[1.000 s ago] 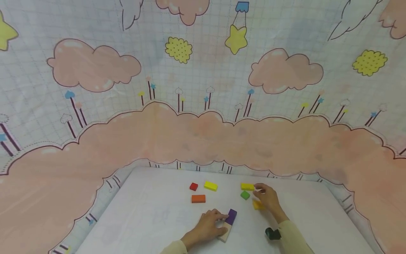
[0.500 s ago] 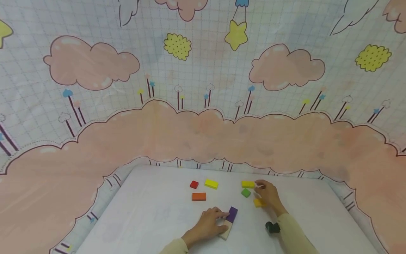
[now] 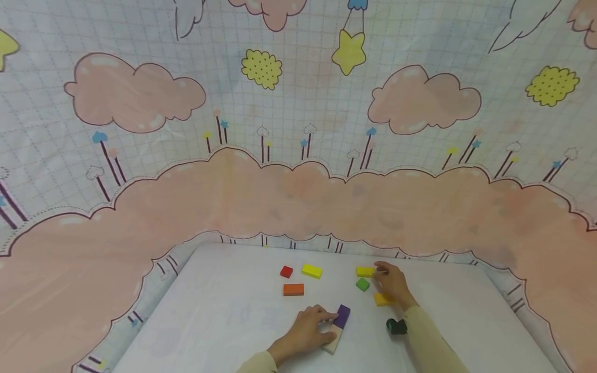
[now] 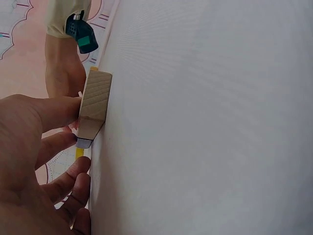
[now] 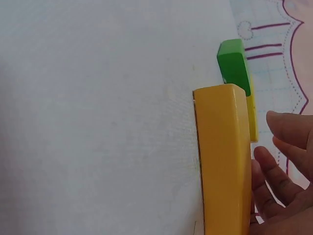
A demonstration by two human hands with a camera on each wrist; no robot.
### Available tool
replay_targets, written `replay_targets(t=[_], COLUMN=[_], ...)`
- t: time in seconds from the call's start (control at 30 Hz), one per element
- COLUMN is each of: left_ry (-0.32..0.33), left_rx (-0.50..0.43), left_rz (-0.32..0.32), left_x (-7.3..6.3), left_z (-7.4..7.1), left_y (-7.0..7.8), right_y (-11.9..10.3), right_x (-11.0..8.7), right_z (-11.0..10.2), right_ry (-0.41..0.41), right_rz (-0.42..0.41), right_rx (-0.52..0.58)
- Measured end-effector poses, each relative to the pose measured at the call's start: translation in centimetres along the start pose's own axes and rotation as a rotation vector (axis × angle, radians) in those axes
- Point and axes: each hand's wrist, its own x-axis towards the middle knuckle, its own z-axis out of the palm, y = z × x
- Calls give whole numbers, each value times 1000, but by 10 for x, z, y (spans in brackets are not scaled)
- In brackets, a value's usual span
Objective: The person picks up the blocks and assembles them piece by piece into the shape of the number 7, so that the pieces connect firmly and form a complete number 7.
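Note:
My left hand [image 3: 303,329] rests at two blocks lying end to end, a purple block [image 3: 342,316] and a plain wooden block [image 3: 332,340]. The index fingertip touches the purple one, the thumb the wooden one. From the left wrist, the thumb lies straight against the wooden block [image 4: 95,100], and the other fingers are spread. My right hand [image 3: 393,282] is at the right end of a yellow block [image 3: 365,272], thumb and fingers apart. An orange-yellow block [image 5: 222,156] lies below that hand, partly covered by it in the head view. Beside the yellow block sits a green block [image 3: 363,284].
Left of the middle lie a red block [image 3: 286,272], another yellow block [image 3: 311,271] and an orange block [image 3: 293,289]. A dark green object [image 3: 396,326] shows by the right sleeve. The white table [image 3: 210,311] ends at a cloud-patterned cloth [image 3: 298,202].
The view has shifted slightly upward since the oldest frame. Both hands stay nearly where they were, and the blocks keep their places. The right sleeve and the dark green object shift a little.

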Motion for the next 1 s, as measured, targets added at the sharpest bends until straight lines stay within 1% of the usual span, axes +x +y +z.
replay_targets(t=[0.3, 0.5, 0.6, 0.83, 1.0], left_ry=[1, -4, -7, -12, -11], left_rx=[-1, -18, -17, -16, -10], left_rz=[-1, -9, -7, 6, 20], left_x=[1, 0, -2, -5, -7], left_z=[1, -1, -2, -2, -1], left_y=[0, 2, 2, 0, -4], right_y=[-2, -1, 0, -1, -1], right_x=[9, 13, 12, 6, 1], right_z=[-1, 0, 0, 3, 5], right_ry=[-44, -60, -67, -67, -51], right_rz=[61, 76, 75, 104, 113], right_rx=[26, 31, 24, 13, 10])
